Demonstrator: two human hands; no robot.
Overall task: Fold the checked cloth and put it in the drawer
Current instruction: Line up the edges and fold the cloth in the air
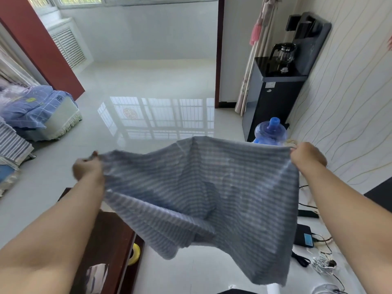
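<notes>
Checked cloth: grey-blue, unfolded, held up in air by top corners, lower edge hanging rumpled.

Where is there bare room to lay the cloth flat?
Bare tiled floor lies ahead, between the bed and the water dispenser. The lower right is crowded with cables and a black box.

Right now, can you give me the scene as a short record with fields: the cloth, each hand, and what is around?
cloth: checked cloth, spread in the air, unfolded, lower part hanging
left hand: left hand grips its left top corner
right hand: right hand grips its right top corner
behind: water bottle, dispenser
below: dark furniture, yellow tape roll
drawer: not visible
</notes>
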